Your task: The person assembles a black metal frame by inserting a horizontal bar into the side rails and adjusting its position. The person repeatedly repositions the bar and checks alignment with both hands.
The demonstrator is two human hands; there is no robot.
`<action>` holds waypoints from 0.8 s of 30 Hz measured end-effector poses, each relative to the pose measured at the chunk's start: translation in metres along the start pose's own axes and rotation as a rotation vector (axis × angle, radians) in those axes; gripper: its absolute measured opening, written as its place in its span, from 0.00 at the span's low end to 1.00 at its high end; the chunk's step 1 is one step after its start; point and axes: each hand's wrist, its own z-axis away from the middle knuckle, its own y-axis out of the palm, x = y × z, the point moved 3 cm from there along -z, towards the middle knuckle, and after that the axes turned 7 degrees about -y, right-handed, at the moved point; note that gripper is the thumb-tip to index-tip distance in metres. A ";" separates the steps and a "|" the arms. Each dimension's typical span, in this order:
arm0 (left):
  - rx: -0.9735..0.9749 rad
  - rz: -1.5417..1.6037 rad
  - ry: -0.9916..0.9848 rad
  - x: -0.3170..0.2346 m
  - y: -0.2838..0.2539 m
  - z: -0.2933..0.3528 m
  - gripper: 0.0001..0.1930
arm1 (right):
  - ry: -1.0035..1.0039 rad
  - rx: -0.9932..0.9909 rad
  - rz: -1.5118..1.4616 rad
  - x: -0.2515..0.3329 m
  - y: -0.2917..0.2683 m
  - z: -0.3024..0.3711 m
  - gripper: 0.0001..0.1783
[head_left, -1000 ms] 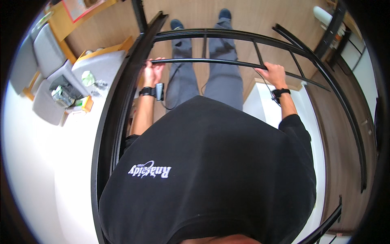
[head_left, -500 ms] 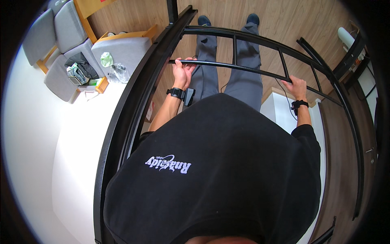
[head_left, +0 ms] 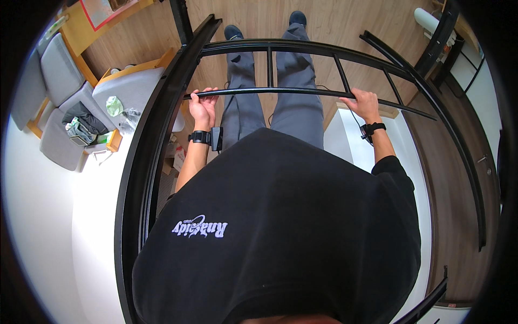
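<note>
A black metal guardrail panel [head_left: 294, 92] lies across in front of me, its two long bars joined by short uprights. My left hand [head_left: 203, 112] is closed round the near bar close to its left end, palm up, with the thumb and fingers on either side of it. Farther right, my right hand [head_left: 365, 105] grips the same bar from above, beside one of the uprights. A long black metal beam [head_left: 141, 156] runs along the left, and the bar's left end reaches it. On the right curves another black beam [head_left: 465, 162]; the bar's right end stops short of it.
Grey cushioned chairs [head_left: 63, 67] with a bag and clothes stand at the left, beside a wooden table [head_left: 100, 32]. A white box-like surface [head_left: 350, 141] is below my right arm. Beyond the right beam is a dark brown door [head_left: 448, 216]. Wooden flooring [head_left: 137, 40] lies ahead.
The view has turned, so the chairs, beams and panel appear farther left. Both hands keep their hold on the bar, and the panel looks more level in view.
</note>
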 end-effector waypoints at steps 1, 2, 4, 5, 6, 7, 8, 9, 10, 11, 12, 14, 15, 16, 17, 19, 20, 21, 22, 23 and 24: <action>0.025 -0.010 0.018 -0.001 0.001 0.000 0.19 | -0.011 -0.016 0.002 0.001 0.000 0.000 0.34; 0.011 -0.010 0.011 -0.001 0.001 0.001 0.19 | -0.012 -0.012 0.010 0.001 0.000 0.000 0.34; 0.000 -0.005 0.002 -0.001 0.002 0.005 0.19 | -0.015 0.000 0.033 0.000 0.000 0.000 0.35; -0.001 -0.005 -0.002 -0.001 0.002 0.009 0.18 | -0.014 -0.006 0.030 -0.001 -0.001 -0.001 0.35; 0.040 -0.016 0.007 -0.001 0.003 0.013 0.17 | -0.009 0.004 0.025 -0.002 -0.002 -0.001 0.34; 0.032 -0.014 0.009 -0.001 0.003 0.016 0.17 | 0.001 0.004 0.022 -0.003 -0.003 -0.001 0.34; 0.042 -0.036 0.016 -0.001 0.004 0.019 0.16 | 0.007 0.015 0.012 -0.004 -0.003 -0.001 0.34; -0.016 -0.050 0.025 -0.001 0.003 0.020 0.16 | 0.011 0.031 -0.006 -0.004 -0.004 -0.001 0.34; 0.044 -0.052 0.044 -0.001 0.005 0.020 0.16 | 0.012 0.025 -0.011 -0.003 -0.004 0.000 0.33; 0.040 -0.043 0.062 -0.002 0.005 0.019 0.16 | 0.009 0.003 -0.003 -0.001 -0.005 0.000 0.33; -0.009 -0.016 0.039 -0.002 0.004 0.016 0.16 | 0.024 0.013 -0.019 0.000 -0.004 0.000 0.34; 0.014 -0.026 0.054 -0.005 0.007 0.005 0.17 | 0.059 0.076 -0.015 0.005 0.000 0.001 0.34; 0.048 -0.026 0.048 -0.007 0.008 -0.001 0.17 | 0.064 0.089 -0.028 0.007 0.001 0.001 0.34; 0.044 -0.039 0.031 -0.009 0.009 -0.008 0.17 | 0.051 0.094 0.000 0.010 0.001 0.001 0.34; 0.051 -0.040 0.011 -0.011 0.009 -0.015 0.18 | 0.027 0.023 -0.043 0.013 0.000 0.001 0.35; 0.003 -0.029 -0.047 -0.012 0.007 -0.025 0.18 | 0.068 0.036 0.043 0.014 0.000 0.001 0.34; 0.019 -0.022 -0.057 -0.013 0.008 -0.028 0.18 | 0.073 0.040 0.031 0.014 0.000 0.000 0.35; -0.032 0.005 -0.117 -0.012 0.007 -0.030 0.18 | 0.098 0.041 0.052 0.015 -0.001 0.000 0.35; -0.047 0.017 -0.144 -0.012 0.008 -0.030 0.18 | 0.110 0.064 0.022 0.016 -0.001 0.000 0.36; -0.049 0.039 -0.168 -0.011 0.011 -0.030 0.19 | 0.115 0.053 -0.014 0.017 -0.002 0.000 0.36; 0.018 0.071 -0.162 -0.010 0.017 -0.029 0.20 | 0.128 0.040 -0.033 0.018 -0.003 0.000 0.36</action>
